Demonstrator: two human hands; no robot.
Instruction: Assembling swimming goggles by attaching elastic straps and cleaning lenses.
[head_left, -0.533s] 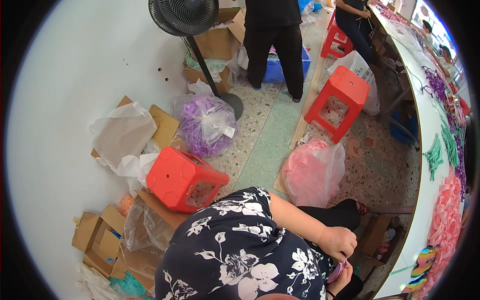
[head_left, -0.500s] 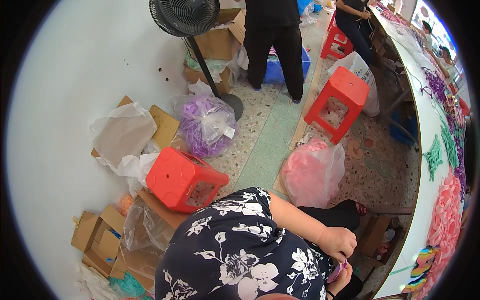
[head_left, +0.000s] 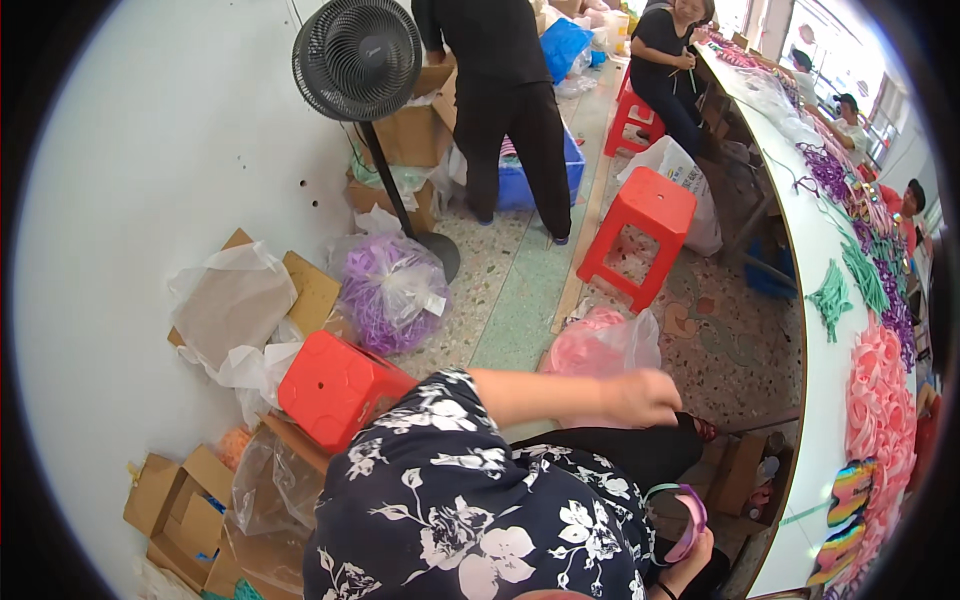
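Note:
At the lower right, my right hand (head_left: 688,568) grips a curved band that looks like a headband (head_left: 697,522), purple and pink with a pale mint end, close to my floral shirt. A dark loop circles that wrist. My left hand (head_left: 645,398) is raised over my black-trousered leg, in front of a bag of pink material (head_left: 605,342). Motion smears its fingers, so whether they hold anything does not show. To the right, the white table (head_left: 790,225) bears pink ruffled trim (head_left: 880,400), rainbow-coloured pieces (head_left: 842,520) and green tassel-like bundles (head_left: 830,300).
Red stools (head_left: 660,205) stand ahead and on the left (head_left: 335,385). A bag of purple material (head_left: 393,290) lies beside the black fan (head_left: 358,60). Open cardboard boxes (head_left: 185,500) line the wall. One person stands by a blue crate (head_left: 575,165); others sit along the table.
My left hand has come away from the headband, upward and to the left. The band now shows more fully in my right hand. The whole view has shifted slightly.

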